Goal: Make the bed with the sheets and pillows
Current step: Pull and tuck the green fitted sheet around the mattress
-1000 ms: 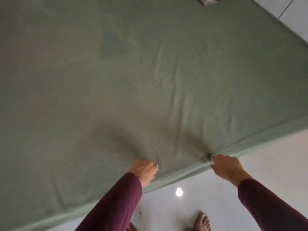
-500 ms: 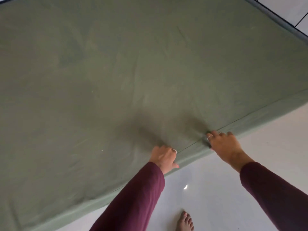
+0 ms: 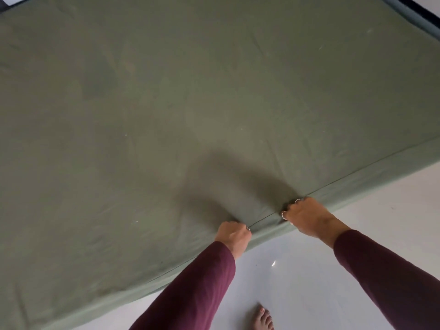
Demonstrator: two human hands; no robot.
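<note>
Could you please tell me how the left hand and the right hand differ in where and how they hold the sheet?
The left hand grips the sheet lower in the picture, nearer the person; the right hand grips it farther along the edge. The left hand is a tight fist with knuckles up; the right hand shows its broad back, with rings on its fingers. Both hold the near hem in curled fingers, and both arms wear maroon sleeves.
</note>
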